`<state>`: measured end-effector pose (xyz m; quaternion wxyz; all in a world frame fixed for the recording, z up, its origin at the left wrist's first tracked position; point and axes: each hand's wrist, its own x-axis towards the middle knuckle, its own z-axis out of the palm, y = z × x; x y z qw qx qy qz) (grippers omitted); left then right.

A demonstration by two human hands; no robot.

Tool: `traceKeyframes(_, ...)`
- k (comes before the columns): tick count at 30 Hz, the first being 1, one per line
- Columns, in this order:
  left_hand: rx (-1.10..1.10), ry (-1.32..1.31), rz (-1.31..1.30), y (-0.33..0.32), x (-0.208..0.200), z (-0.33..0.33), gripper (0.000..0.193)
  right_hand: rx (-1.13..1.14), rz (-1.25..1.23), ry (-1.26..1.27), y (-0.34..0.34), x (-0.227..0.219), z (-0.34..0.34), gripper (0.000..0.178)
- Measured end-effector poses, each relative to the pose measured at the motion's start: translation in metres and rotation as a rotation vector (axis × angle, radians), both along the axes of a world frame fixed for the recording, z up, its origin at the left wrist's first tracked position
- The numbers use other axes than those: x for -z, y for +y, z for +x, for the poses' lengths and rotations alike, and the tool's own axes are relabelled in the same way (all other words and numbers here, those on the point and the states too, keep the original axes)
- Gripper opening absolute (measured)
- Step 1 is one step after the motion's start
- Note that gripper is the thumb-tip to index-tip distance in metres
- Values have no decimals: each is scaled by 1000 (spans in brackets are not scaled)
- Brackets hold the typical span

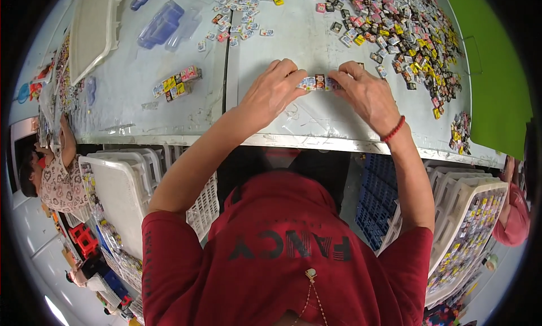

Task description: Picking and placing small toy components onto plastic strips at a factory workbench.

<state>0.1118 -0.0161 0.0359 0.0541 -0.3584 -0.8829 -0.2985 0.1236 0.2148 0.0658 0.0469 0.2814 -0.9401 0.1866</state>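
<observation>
A short row of small printed boxes, mostly white and pale blue with a dark one near its middle [319, 82], lies between the two hands, at or just above the pale grey worktop [293, 44]. The left hand [272, 90] is nearly closed, thumb and fingers pinching the left end of the row. The right hand [364, 94], above a red beaded bracelet [393, 129], is closed in a similar pinch at the right end; its fingertips partly cover the boxes there.

Left of the row, well apart, sits a block of yellow, pink and white small boxes [178, 83] set side by side. Farther beyond, up and left of the row, are shaped trays of clear bluish plastic [162, 24] and, farther left still, a large off-white plastic tray [93, 32]. Beyond the row and slightly left is a loose scatter of mainly white and blue small boxes [243, 27]. Beyond and right of the row spreads a big heap of black, pink, yellow and white small boxes [406, 38], with a bright green sheet [499, 72] past it. Below and right of the row stand white plastic crates [468, 230].
</observation>
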Motion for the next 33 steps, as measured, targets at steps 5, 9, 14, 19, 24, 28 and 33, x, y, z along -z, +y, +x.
traceKeyframes(5, 216, -63, -17, -17, -16, 3, 30, 103, -131, -128, -34, -11, 47, 29)
traceKeyframes(9, 363, -76, -75, -22, -13, -7, 31, 223, -158, -102, -52, 4, 69, 27)
traceKeyframes(14, 397, -74, -59, -27, -9, -1, 30, 314, -140, -140, -56, 13, 87, 29)
traceKeyframes(19, 182, -46, -26, -34, -6, 37, 33, 293, -116, -154, -57, 16, 94, 30)
traceKeyframes(24, 159, -76, -10, -26, 13, 39, 32, 261, -65, -92, -62, 24, 86, 31)
traceKeyframes(28, 173, -16, 77, -29, 31, 42, 37, 259, -153, -86, -67, 29, 87, 36)
traceKeyframes(33, 117, 74, 91, -29, 35, 54, 43, 284, -180, -30, -70, 35, 95, 38)
